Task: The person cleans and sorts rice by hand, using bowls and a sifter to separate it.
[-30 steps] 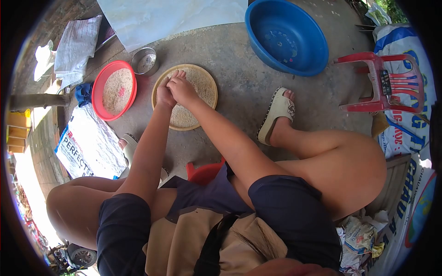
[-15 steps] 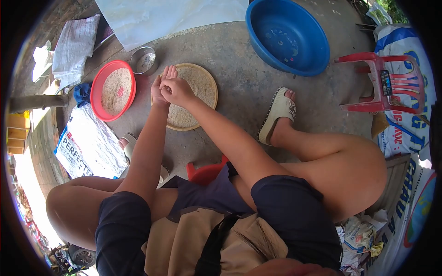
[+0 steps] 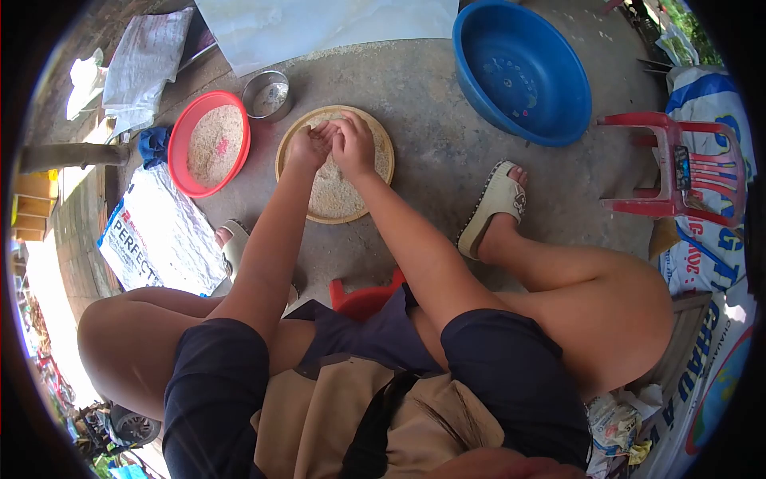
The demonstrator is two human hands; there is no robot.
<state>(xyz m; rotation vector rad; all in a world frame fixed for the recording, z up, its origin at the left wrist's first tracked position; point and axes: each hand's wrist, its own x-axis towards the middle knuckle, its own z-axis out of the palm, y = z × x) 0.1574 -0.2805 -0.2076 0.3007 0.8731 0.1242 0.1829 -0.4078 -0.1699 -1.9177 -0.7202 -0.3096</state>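
Note:
A round woven tray (image 3: pixel 388 160) of pale grains (image 3: pixel 335 194) lies on the floor in front of me. Above its upper part, my left hand (image 3: pixel 309 147) has its palm turned up and its fingers loosely curled. Beside it, almost touching, is my right hand (image 3: pixel 353 144), with bent fingers angled toward the left palm. Whether either hand holds grains is too small to tell. Left of the tray stands a red basin (image 3: pixel 177 152) with more grain and a small pink thing in it. A metal bowl (image 3: pixel 267 96) sits between basin and tray.
A large blue tub (image 3: pixel 523 72) stands at the upper right, near a red plastic chair (image 3: pixel 666 164). A pale sheet (image 3: pixel 327 28) lies beyond the tray. White printed sacks (image 3: pixel 163 231) lie at the left, with others at the right. A red stool (image 3: pixel 367 299) is beneath me.
My hands have come apart from their clasp over the tray's upper left edge and moved inward over the grains. The whole view has shifted slightly.

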